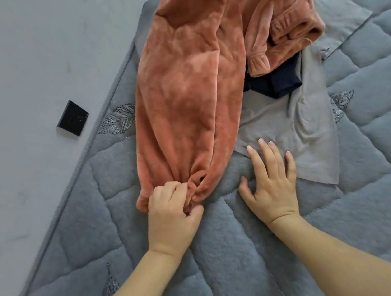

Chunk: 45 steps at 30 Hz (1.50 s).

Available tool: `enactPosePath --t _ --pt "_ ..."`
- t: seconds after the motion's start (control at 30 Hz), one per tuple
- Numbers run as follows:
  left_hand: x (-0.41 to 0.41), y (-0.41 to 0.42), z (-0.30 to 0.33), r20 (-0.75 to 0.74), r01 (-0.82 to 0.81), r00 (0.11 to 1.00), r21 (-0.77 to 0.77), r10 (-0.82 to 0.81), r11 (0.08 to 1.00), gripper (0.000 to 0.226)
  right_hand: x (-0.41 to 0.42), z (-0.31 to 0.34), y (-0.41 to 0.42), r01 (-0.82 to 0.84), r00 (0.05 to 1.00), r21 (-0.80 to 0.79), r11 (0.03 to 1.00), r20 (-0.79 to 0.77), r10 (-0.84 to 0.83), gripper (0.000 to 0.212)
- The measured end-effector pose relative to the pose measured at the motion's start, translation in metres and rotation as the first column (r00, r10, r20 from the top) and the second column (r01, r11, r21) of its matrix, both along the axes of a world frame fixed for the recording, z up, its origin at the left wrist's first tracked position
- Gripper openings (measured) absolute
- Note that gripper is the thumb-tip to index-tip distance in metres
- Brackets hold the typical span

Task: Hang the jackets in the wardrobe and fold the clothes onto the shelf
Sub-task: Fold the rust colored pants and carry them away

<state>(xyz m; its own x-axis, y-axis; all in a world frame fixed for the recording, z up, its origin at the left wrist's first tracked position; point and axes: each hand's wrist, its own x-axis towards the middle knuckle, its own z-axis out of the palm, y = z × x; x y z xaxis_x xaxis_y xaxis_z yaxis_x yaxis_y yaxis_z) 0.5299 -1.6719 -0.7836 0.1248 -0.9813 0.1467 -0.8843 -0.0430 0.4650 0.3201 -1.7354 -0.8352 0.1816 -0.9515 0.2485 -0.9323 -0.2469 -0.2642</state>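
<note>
Rust-orange fleece garment (188, 84) lies stretched along the quilted grey mattress (228, 255), near its left edge, running away from the person. Looks like plush trousers: one long leg toward the viewer, a gathered cuff (259, 61) bunched farther off at upper right. Cannot be sure of the cut.

Left hand (173, 213) has fingers curled round the near hem of the leg, bunching the fleece. Hem sits right at the fingertips; the bulk of the cloth extends beyond the grip, away from the body.

Right hand (271, 177) lies flat, fingers spread and straight, gripping nothing. Fingertips rest on the edge of a grey shirt (286, 131) beside the fleece; a dark navy piece (277, 82) shows between the two garments.

Step judged: folding stage, laying the fleece out straight. Nothing folded yet.

Next move likely calls for smoothing the leg flat, right hand taking the hem's other corner, then bringing the hem up toward the far end.

Black square object (72, 118) on the floor (18, 71), left of the mattress.
</note>
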Motion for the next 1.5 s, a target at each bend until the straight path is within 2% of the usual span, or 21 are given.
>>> enactPosePath --t 0.1,0.23,0.4,0.53,0.63,0.73,0.83,1.0,1.1,1.2,1.33,1.4,1.5 --pt "-0.007 0.02 -0.011 0.006 0.064 0.998 -0.042 -0.064 0.997 0.026 -0.001 -0.001 0.0 -0.088 0.996 -0.04 0.995 -0.017 0.087 0.061" --pt "-0.018 0.013 -0.023 0.128 0.042 0.991 -0.02 -0.039 0.999 0.03 -0.005 -0.006 0.001 -0.175 0.984 -0.101 0.979 -0.047 0.171 0.059" --pt "-0.016 0.015 -0.037 0.183 0.048 0.982 -0.058 -0.037 0.997 0.032 -0.005 -0.006 0.0 -0.3 0.953 -0.106 0.948 -0.074 0.293 0.048" --pt "-0.017 0.011 -0.041 0.203 0.053 0.978 -0.08 -0.036 0.995 0.034 -0.004 -0.004 -0.003 -0.302 0.952 -0.102 0.948 -0.092 0.293 0.036" --pt "-0.018 0.012 -0.039 0.158 0.05 0.987 -0.082 -0.036 0.995 0.038 -0.003 -0.003 -0.006 -0.308 0.949 -0.121 0.944 -0.109 0.295 0.027" --pt "-0.016 0.012 -0.036 0.012 0.066 0.998 -0.09 -0.065 0.994 0.048 -0.003 -0.003 -0.006 -0.341 0.937 -0.105 0.934 -0.115 0.329 0.026" --pt "-0.016 0.015 -0.033 -0.012 0.056 0.998 -0.122 -0.057 0.991 0.044 -0.003 0.001 -0.004 -0.334 0.941 -0.083 0.939 -0.092 0.326 0.025" --pt "-0.029 0.026 -0.022 0.122 -0.028 0.992 -0.117 0.042 0.993 0.029 0.004 0.021 0.017 -0.343 0.938 -0.095 0.935 -0.078 0.336 0.02" --pt "-0.053 0.051 -0.014 0.063 -0.145 0.987 -0.083 0.15 0.986 0.016 -0.01 0.029 0.054 -0.331 0.936 -0.036 0.943 -0.137 0.324 0.024" --pt "-0.08 0.099 -0.006 -0.043 -0.156 0.987 -0.011 0.155 0.988 0.012 -0.038 0.042 0.099 -0.318 0.915 0.028 0.948 -0.251 0.315 0.021" --pt "-0.121 0.168 0.011 -0.161 -0.013 0.986 0.198 0.046 0.98 0.015 -0.086 0.074 0.159 -0.275 0.892 0.195 0.941 -0.313 0.325 0.03" --pt "-0.15 0.198 0.019 -0.235 0.01 0.969 0.354 0.079 0.935 0.016 -0.118 0.091 0.19 -0.241 0.879 0.292 0.925 -0.339 0.336 0.036" --pt "-0.207 0.238 0.033 -0.363 0.054 0.917 0.528 0.168 0.847 0.018 -0.178 0.108 0.241 -0.112 0.841 0.471 0.875 -0.424 0.336 0.029"
